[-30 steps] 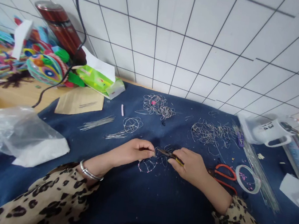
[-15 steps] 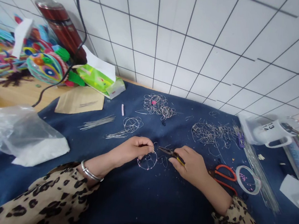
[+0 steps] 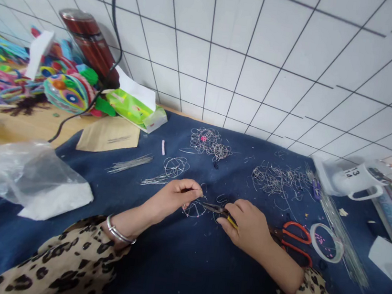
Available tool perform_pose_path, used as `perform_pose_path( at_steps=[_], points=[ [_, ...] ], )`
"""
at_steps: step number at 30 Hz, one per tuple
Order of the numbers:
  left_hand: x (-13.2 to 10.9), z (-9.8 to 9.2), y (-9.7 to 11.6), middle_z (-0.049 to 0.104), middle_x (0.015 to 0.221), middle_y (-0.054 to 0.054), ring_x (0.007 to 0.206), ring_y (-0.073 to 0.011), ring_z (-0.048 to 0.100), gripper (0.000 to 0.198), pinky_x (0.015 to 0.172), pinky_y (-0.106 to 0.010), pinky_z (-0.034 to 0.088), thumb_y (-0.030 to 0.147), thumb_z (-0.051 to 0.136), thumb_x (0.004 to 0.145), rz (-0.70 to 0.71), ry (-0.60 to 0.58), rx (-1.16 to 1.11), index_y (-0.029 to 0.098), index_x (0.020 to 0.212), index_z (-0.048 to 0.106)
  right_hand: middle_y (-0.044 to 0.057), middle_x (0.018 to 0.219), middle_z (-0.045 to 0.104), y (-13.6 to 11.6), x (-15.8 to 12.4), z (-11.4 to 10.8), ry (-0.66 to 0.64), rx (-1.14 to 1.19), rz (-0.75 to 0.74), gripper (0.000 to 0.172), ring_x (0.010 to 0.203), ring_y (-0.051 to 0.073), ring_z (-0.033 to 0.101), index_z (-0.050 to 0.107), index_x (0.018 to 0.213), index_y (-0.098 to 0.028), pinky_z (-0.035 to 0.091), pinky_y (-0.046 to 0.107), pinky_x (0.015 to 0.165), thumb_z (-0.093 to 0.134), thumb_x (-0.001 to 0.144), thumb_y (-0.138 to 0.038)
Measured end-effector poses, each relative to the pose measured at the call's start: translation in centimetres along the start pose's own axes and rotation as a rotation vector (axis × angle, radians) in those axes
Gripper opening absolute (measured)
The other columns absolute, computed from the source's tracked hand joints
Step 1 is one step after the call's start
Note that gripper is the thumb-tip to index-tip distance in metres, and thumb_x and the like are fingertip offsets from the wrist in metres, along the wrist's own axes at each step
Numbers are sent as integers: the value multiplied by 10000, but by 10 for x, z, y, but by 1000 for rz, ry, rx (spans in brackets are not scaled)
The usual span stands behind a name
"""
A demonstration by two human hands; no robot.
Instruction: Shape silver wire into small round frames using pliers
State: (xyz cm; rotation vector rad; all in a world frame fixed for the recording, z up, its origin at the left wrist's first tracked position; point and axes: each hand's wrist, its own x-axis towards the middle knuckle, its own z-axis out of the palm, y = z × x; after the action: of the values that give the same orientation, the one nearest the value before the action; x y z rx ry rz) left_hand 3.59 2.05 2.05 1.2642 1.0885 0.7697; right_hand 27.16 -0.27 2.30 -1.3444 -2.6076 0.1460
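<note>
My left hand [image 3: 175, 196] pinches a small round wire piece [image 3: 195, 208] with pink beads, held just above the blue cloth [image 3: 180, 270]. My right hand [image 3: 247, 223] grips small pliers [image 3: 217, 210] with yellow handles, and their dark tips touch the right side of the wire piece. A silver bangle [image 3: 117, 233] sits on my left wrist. Both sleeves are leopard print.
Finished wire pieces [image 3: 209, 143] and a wire loop [image 3: 175, 167] lie beyond my hands, with loose wire scraps [image 3: 278, 179] to the right. Orange scissors [image 3: 292, 237], a bead dish [image 3: 326, 241] and a white mug [image 3: 356, 180] are at right. A plastic bag [image 3: 29, 178] lies at left.
The wire piece has turned and lifted a little in my left hand. The pliers' tips have closed in on it. The view has shifted slightly.
</note>
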Motion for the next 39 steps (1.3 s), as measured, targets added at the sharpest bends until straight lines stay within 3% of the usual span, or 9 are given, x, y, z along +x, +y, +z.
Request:
perform_pose_path(
  at_steps=[11,19,27,32,39],
  points=[
    [-1,5,-1,458,568,41,505,-76,420,194,512,-202,376,330,542,812,-31,-26,-59,140,785,574,111,881,536,-15,-1,-4,25,-227,21,343,813,236,452,568,1027,-175,329,360,694,457,841,-440],
    [-2,8,0,462,561,42,514,-81,438,197,518,-204,387,333,533,824,-32,-35,-47,144,789,575,76,814,541,-15,0,-2,-40,-72,29,303,790,201,481,586,945,-194,359,326,719,454,849,-448],
    [-3,5,1,453,553,45,512,-83,437,187,508,-205,393,326,534,825,-22,-38,-63,146,796,575,47,815,583,-5,-2,2,22,69,22,327,777,155,538,601,952,-201,384,262,710,432,867,-467],
    [-1,4,-2,501,666,22,532,-82,449,180,520,-217,405,326,540,820,-14,9,-42,151,796,578,47,818,584,-4,-3,1,14,89,26,335,783,155,537,603,946,-201,383,260,718,430,864,-476],
    [-1,4,-1,562,825,-12,710,-109,497,159,668,-233,400,287,555,814,111,112,49,152,745,603,69,828,550,-11,-1,-5,-5,-41,49,337,807,191,497,596,965,-197,367,305,727,433,856,-471]
  ],
)
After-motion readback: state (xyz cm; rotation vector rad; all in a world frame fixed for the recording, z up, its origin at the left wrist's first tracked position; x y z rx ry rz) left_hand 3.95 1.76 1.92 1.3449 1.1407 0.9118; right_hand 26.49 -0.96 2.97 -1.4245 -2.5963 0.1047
